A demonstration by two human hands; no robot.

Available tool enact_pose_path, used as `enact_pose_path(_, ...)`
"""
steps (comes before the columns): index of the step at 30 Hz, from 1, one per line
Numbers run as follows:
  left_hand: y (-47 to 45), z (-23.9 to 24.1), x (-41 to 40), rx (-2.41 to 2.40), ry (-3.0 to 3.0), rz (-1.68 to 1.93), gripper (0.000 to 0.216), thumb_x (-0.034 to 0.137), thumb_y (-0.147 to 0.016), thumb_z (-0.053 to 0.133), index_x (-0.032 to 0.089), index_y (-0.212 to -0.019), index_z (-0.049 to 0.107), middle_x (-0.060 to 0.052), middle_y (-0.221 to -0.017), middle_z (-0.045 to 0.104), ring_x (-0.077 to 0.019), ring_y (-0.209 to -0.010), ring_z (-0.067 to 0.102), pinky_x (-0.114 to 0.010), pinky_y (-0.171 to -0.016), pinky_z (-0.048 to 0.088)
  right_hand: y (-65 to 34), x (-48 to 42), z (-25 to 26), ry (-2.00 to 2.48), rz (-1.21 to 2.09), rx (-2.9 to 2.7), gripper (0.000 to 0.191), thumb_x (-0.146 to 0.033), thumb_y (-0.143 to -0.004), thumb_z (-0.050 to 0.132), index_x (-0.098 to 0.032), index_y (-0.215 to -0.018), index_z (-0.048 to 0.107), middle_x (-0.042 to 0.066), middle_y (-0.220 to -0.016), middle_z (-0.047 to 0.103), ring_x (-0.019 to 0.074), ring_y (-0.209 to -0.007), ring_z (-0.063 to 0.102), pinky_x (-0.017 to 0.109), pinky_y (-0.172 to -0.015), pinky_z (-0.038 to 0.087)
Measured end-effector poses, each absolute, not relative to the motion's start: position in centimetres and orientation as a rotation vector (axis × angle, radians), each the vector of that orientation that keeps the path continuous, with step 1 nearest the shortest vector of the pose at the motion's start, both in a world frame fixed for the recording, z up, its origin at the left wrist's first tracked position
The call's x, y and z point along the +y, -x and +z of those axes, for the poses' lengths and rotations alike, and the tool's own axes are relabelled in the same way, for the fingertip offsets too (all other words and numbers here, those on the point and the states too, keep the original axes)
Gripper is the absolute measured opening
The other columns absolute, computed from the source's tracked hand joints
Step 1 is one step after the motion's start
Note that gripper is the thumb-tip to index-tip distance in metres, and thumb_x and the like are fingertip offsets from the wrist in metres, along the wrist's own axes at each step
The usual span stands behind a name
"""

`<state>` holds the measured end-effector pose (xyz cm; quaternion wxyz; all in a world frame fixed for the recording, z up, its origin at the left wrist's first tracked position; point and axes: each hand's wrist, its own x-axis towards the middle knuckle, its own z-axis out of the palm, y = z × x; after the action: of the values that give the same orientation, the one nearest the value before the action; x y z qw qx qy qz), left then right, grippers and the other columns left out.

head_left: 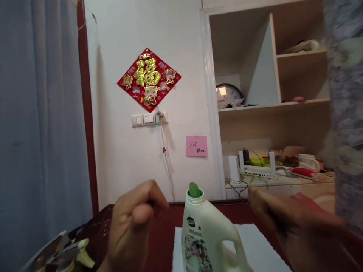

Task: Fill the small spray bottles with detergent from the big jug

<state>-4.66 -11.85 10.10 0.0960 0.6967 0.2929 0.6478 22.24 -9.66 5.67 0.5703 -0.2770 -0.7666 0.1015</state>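
A pale green plastic detergent bottle point(208, 226) stands upright at the bottom middle, with a handle on its right side and a label with a picture on its front. Its neck has no cap on it, and a green spout piece point(194, 190) sticks up from the opening. My left hand point(132, 226) is to the left of the bottle, apart from it, fingers curled in and thumb bent, with nothing visible in it. On the other side, my right hand point(297, 228) is raised clear of the bottle; motion smears its fingers.
A white sheet point(252, 236) lies under the bottle on the dark red table point(163, 230). Brown and cream objects point(68, 253) sit at the lower left. Behind, a shelf unit holds a white router point(258, 172), a mug point(307, 161) and a clock point(227, 94).
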Motion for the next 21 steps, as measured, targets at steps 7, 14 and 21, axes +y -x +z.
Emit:
enact_pose_path(7, 5.3, 11.9, -4.2, 1.163, -2.138, 1.621, 0.091, 0.089, -0.081, 0.003, 0.021, -0.060, 0.059, 0.001, -0.055, 0.043, -0.0152, -0.053, 0.037, -0.029, -0.052, 0.024, -19.0, -5.2, 9.1, 0.726, 0.317, -1.595, 0.078, -0.088, -0.088, 0.001, -0.022, -0.059, 0.030, -0.003, -0.056, 0.023, 0.0147, -0.053, 0.023, 0.031, -0.052, 0.020)
enact_pose_path(14, 5.1, 11.7, 2.8, 1.354, -2.049, 1.373, 0.093, 0.083, -0.082, -0.010, 0.021, -0.049, 0.051, 0.001, -0.045, 0.039, -0.0150, -0.048, 0.038, -0.030, -0.054, 0.029, -17.6, 2.8, 8.3, 0.986, 0.441, -1.621, 0.080, -0.085, -0.088, -0.007, -0.022, -0.054, 0.027, -0.005, -0.052, 0.020, 0.0121, -0.049, 0.023, 0.027, -0.051, 0.019)
enact_pose_path(21, 4.9, 9.5, 8.2, 1.722, -1.995, 1.011, 0.076, 0.075, -0.095, 0.022, 0.020, -0.055, 0.057, 0.003, -0.049, 0.050, -0.0166, -0.054, 0.053, -0.034, -0.068, 0.045, -18.0, 9.3, 6.3, 1.386, 0.515, -1.558, 0.045, -0.056, -0.102, 0.051, -0.015, -0.086, 0.061, -0.002, -0.072, 0.057, 0.0107, -0.058, 0.053, 0.025, -0.059, 0.048)
